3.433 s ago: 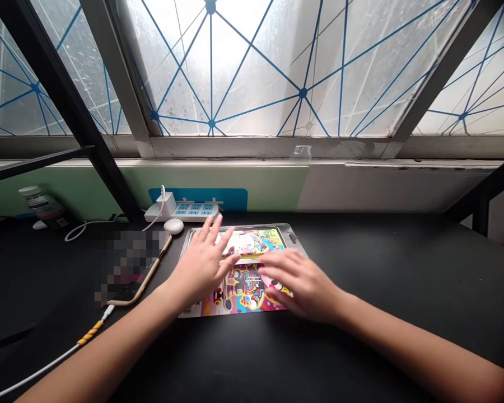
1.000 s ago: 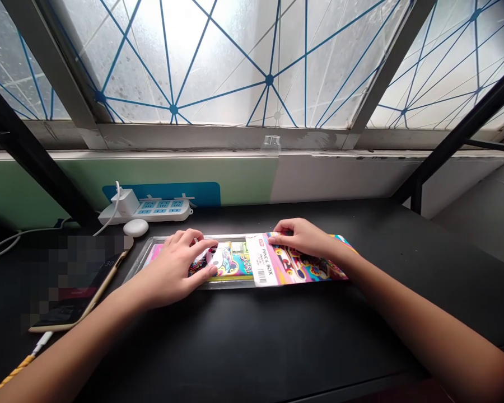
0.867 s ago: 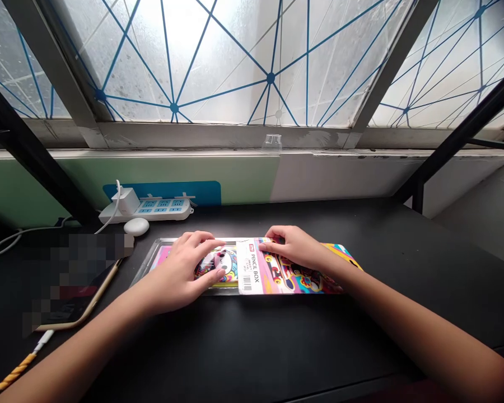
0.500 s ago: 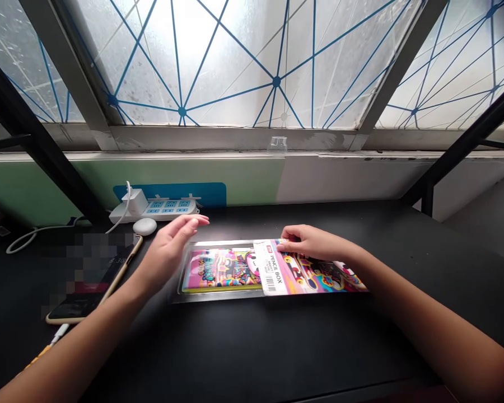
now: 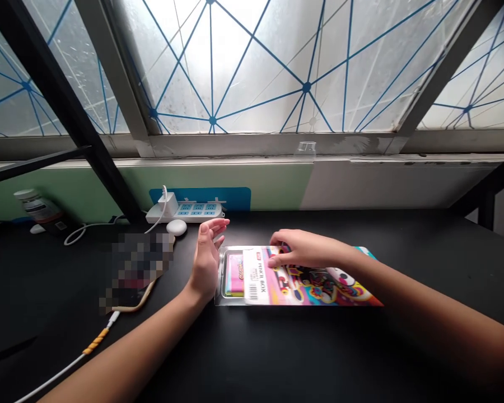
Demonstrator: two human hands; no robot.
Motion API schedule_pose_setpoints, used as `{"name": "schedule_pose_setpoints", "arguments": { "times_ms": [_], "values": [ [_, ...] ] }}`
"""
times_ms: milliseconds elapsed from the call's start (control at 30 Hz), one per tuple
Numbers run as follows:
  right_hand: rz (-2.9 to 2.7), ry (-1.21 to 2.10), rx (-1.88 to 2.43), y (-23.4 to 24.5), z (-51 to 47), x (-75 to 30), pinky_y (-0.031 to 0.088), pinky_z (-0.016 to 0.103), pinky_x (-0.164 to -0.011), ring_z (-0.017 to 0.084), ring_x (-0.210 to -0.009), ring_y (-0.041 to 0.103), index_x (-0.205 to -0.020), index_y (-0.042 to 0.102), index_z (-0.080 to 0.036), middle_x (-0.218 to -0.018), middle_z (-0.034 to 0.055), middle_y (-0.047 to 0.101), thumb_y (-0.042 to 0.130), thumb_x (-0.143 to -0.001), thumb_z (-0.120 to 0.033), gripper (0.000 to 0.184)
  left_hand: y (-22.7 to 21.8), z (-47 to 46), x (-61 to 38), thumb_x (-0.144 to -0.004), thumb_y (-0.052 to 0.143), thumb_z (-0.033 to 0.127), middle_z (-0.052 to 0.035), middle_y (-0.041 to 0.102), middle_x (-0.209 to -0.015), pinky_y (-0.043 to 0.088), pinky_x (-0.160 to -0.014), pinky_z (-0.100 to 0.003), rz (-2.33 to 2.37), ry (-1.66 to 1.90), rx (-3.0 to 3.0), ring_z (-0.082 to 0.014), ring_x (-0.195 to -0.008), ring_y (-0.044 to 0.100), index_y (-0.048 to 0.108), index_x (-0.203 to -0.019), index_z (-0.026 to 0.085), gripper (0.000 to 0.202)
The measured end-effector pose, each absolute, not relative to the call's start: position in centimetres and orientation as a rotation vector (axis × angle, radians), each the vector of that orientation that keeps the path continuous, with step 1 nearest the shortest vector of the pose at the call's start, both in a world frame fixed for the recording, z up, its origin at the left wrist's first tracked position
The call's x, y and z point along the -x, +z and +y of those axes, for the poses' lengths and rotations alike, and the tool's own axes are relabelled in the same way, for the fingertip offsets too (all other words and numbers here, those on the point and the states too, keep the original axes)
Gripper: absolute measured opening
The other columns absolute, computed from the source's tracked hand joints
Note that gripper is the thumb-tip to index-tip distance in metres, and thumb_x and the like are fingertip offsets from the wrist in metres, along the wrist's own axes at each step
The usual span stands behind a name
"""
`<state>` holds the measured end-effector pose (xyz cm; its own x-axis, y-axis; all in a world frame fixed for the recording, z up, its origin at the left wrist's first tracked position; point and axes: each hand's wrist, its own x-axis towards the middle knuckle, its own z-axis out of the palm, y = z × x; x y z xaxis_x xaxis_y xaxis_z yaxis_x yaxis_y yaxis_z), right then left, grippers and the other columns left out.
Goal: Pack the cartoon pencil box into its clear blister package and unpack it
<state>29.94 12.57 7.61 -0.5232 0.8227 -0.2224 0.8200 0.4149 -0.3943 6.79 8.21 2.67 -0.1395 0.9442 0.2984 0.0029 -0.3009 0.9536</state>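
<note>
A clear plastic tray [image 5: 222,282] lies on the black desk, and a pink patterned pencil box [image 5: 235,275] shows inside its left end. The rest is covered by a colourful printed cardboard sleeve [image 5: 319,288] with a white "PENCIL BOX" label. My right hand [image 5: 298,249] grips the sleeve near its left part, thumb on top and fingers bent over the far edge. At the tray's left end stands my left hand [image 5: 208,254] on its edge, fingers stretched out and slightly curved, palm towards the tray. Whether the palm touches the tray I cannot tell.
A phone [image 5: 138,274] with a charging cable [image 5: 94,341] lies at the left. Behind it are a round white object [image 5: 176,227] and a power strip [image 5: 199,210] with a plugged-in adapter. A bottle [image 5: 37,207] stands at the far left, near a black frame post [image 5: 105,173].
The sleeve has slid left over the tray with my right hand, so much less of the pencil box shows. My left hand has turned more upright at the tray's end. The view has swung left.
</note>
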Motion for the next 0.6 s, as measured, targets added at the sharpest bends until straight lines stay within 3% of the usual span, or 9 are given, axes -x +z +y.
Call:
{"name": "schedule_pose_setpoints", "arguments": {
  "times_ms": [100,200,267,333,433,600],
  "values": [
    [-2.771,0.591,1.418,8.4,12.8,-24.6,0.048,0.033,-0.065,0.027,-0.083,0.071,-0.101,0.072,-0.024,-0.104,0.0082,0.075,0.068,-0.082,-0.066,0.046,2.9,8.4,-6.4,-0.104,0.011,0.055,-0.0112,0.06,-0.138,0.041,-0.113,-0.047,1.146,1.556,-1.344,-0.0249,-0.135,0.053,0.051,-0.118,0.025,0.052],
    [-2.812,0.372,1.346,9.3,12.4,-22.0,0.048,0.039,-0.082,0.031,-0.097,0.069,-0.106,0.071,-0.022,-0.112,0.0109,0.072,0.072,-0.083,-0.054,0.039,3.3,8.6,-5.9,-0.104,0.02,0.051,-0.0104,0.061,-0.137,0.04,-0.114,-0.047,1.198,1.536,-1.34,-0.0252,-0.133,0.054,0.053,-0.117,0.024,0.044],
    [-2.779,0.224,1.346,9.5,11.8,-22.9,0.043,0.047,-0.096,0.035,-0.11,0.064,-0.116,0.068,-0.019,-0.122,0.0144,0.068,0.072,-0.086,-0.048,0.042,3.5,8.8,-5.5,-0.101,0.034,0.04,-0.0109,0.061,-0.136,0.04,-0.114,-0.047,1.24,1.497,-1.331,-0.0254,-0.133,0.053,0.053,-0.116,0.023,0.03],
    [-2.733,0.158,1.379,9.1,11.3,-25.7,0.041,0.051,-0.1,0.036,-0.112,0.062,-0.123,0.064,-0.018,-0.128,0.015,0.065,0.068,-0.09,-0.049,0.045,3.3,9.0,-5.2,-0.092,0.045,0.023,-0.0112,0.061,-0.135,0.041,-0.114,-0.046,1.268,1.429,-1.319,-0.025,-0.133,0.053,0.054,-0.118,0.022,0.027],
    [-2.584,0.305,1.466,7.5,10.5,-31.6,0.046,0.046,-0.095,0.031,-0.111,0.062,-0.127,0.062,-0.024,-0.133,0.0101,0.063,0.056,-0.094,-0.062,0.05,2.5,9.3,-5.2,-0.078,0.045,0.007,-0.0111,0.062,-0.132,0.044,-0.111,-0.049,1.288,1.315,-1.281,-0.0256,-0.131,0.055,0.055,-0.12,0.023,0.046],
    [-2.349,0.619,1.569,5.0,9.9,-37.2,0.05,0.04,-0.089,0.028,-0.106,0.064,-0.119,0.063,-0.022,-0.122,0.0108,0.068,0.049,-0.095,-0.067,0.053,1.8,9.6,-5.8,-0.076,0.043,0.003,-0.0116,0.062,-0.131,0.053,-0.102,-0.045,1.258,1.284,-1.175,-0.0247,-0.125,0.061,0.054,-0.125,0.023,0.054]
  ]
}}
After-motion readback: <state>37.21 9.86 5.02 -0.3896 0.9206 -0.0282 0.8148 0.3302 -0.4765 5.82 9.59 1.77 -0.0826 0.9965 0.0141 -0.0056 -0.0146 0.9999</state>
